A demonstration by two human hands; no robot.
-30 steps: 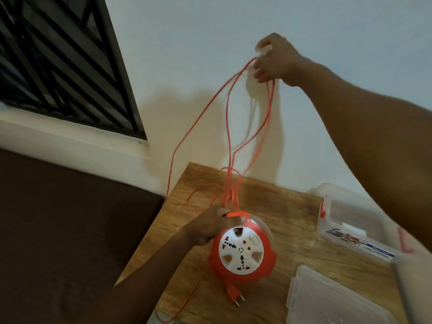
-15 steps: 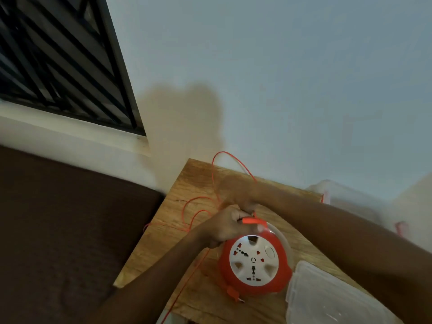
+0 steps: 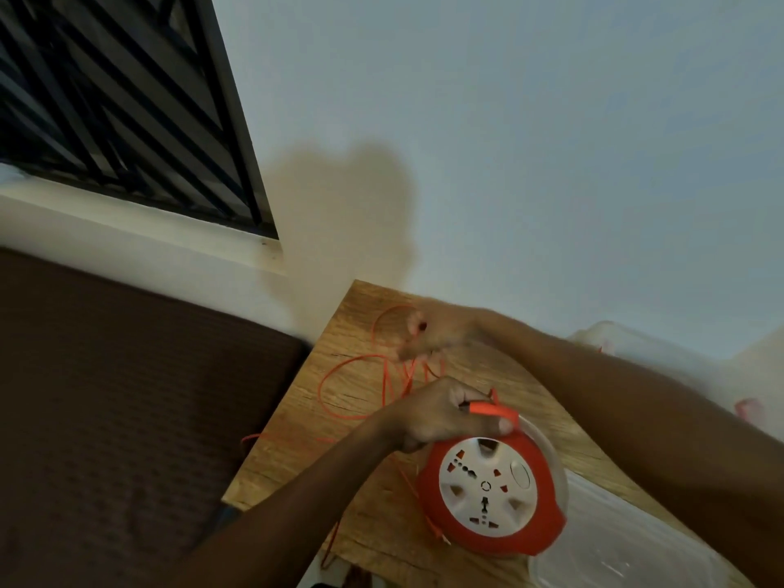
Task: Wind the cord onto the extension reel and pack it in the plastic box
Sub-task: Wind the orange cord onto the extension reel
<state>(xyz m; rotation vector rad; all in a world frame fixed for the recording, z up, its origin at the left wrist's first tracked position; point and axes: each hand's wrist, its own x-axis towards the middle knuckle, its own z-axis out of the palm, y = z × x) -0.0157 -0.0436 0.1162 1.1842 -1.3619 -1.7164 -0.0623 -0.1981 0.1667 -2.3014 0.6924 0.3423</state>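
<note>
On the wooden table [image 3: 297, 439], left hand [image 3: 437, 413] grips reel handle [image 3: 492, 408]; right hand [image 3: 437, 333] blurred, grip unclear.

Table [image 3: 297, 443]: wooden top, set against the far wall.
Wall [image 3: 509, 120]: plain, pale, far side.
Window grille [image 3: 119, 104]: dark bars, seen far left.
Brown surface [image 3: 127, 418]: placed left of the table.

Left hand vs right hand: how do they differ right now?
The left hand is sharp and curled round the reel's orange handle; the right hand is motion-blurred at the loose cord farther back on the table. Whether the right hand's grip is closed is unclear. Both are over the table.
</note>
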